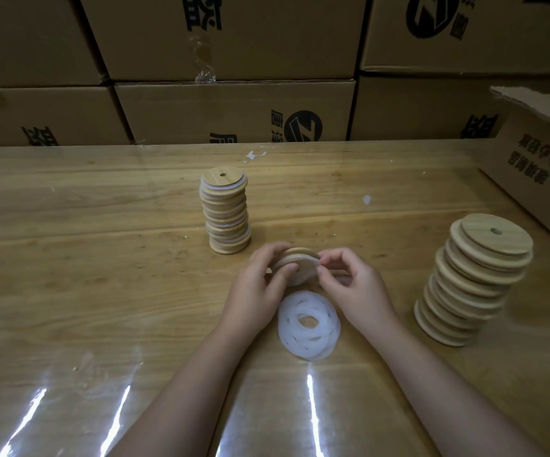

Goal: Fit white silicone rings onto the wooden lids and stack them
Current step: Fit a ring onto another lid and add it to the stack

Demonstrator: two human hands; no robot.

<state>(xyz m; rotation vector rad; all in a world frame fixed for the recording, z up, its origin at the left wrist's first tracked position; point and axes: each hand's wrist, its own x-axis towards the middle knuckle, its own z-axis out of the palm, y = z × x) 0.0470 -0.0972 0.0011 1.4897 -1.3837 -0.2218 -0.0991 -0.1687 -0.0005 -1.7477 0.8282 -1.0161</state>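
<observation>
Half hidden by fingers: lid (301,253), tilted on edge just above desk (102,258), flat face toward the wearer. Left hand (260,285) gripping its left rim, right hand (354,285) pinching the ring (296,280) (seating unclear). Loose rings (310,328) lying just in front.

open tabletop (85,258) left, ringed stack (226,211) ahead, plain stack (473,282) right, carton (537,169) beyond

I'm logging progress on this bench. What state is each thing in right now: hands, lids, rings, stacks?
Held lid: tilted, in both hands, white ring at its rim.
Left hand: grips the lid.
Right hand: pinches its edge.
Loose rings: piled flat, untouched.
Far stack: ringed lids, upright.
Right stack: bare lids, leaning.
Cardboard box: flap open.
</observation>
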